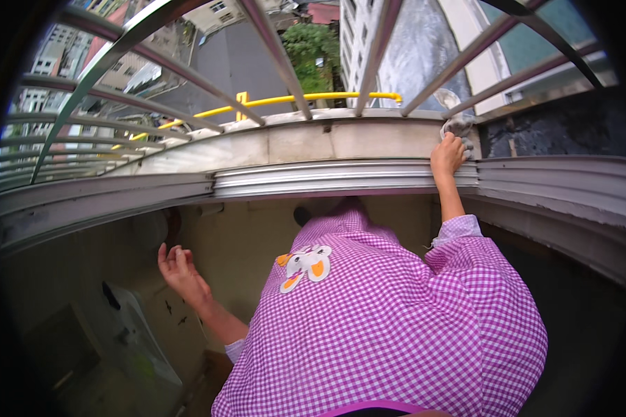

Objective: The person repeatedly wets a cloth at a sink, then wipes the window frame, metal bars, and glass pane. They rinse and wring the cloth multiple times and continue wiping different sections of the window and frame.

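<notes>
My right hand [448,154] reaches over the window frame and grips a crumpled, dirty grey cloth [459,125] at the right end of the outer sill. The pale stone sill [297,142] runs left from there, below the metal bars. Under my right wrist passes the aluminium sliding-window track [323,174] with its parallel grooves. My left hand [183,273] hangs in the air on the indoor side, fingers loosely bent and apart, with nothing in it. I wear a purple-and-white checked smock [381,307] with a cartoon patch on the front.
Metal security bars [279,62] fan out beyond the sill, and a yellow pipe [313,96] crosses behind them. Far below lie buildings and a green tree [310,49]. Indoors, at lower left, a pale fixture [141,328] stands in shadow. A dark panel [558,125] borders the sill's right end.
</notes>
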{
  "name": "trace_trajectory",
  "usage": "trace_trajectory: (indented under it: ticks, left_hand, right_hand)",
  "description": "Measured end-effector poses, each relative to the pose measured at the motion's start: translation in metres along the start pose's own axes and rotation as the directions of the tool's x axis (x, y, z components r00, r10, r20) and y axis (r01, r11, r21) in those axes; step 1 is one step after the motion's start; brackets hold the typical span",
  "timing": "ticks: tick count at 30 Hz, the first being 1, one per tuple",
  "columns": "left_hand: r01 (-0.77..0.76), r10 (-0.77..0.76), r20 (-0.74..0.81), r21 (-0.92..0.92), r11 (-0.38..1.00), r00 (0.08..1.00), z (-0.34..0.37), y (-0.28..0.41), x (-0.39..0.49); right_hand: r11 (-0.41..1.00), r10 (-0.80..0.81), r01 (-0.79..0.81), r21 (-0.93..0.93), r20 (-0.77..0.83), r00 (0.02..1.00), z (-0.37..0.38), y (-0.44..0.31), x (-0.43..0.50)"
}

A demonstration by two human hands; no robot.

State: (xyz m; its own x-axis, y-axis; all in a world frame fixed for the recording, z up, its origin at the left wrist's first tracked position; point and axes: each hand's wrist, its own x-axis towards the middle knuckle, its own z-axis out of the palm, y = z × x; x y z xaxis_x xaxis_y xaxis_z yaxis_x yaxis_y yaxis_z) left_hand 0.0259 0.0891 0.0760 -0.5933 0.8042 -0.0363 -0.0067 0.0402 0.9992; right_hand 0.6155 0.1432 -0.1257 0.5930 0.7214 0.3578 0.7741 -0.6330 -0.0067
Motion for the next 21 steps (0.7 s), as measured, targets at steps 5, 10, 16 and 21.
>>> trace_trajectory:
  ticks: [5, 10, 16, 21]
  left_hand:
    - [0.108, -0.106, -0.043, 0.051, 0.993, 0.993, 0.012, -0.005, -0.025]
    - [0.159, -0.167, 0.072, 0.101, 0.982, 0.983, 0.062, -0.022, -0.04]
    - [0.063, -0.093, 0.162, 0.178, 0.982, 0.982, 0.071, -0.031, -0.04]
    - [0.233, -0.243, 0.059, 0.134, 0.963, 0.968, 0.027, -0.045, -0.043]
  right_hand:
    - [0.866, -0.42, 0.389, 0.313, 0.034, 0.907, -0.022, -0.18, -0.066]
    - [0.485, -0.688, 0.594, 0.642, -0.139, 0.712, -0.048, -0.331, -0.131]
    - [0.203, -0.826, 0.662, 0.721, -0.237, 0.511, -0.038, -0.197, -0.063]
    - [0.358, -0.84, 0.71, 0.607, -0.122, 0.528, -0.051, -0.031, 0.01]
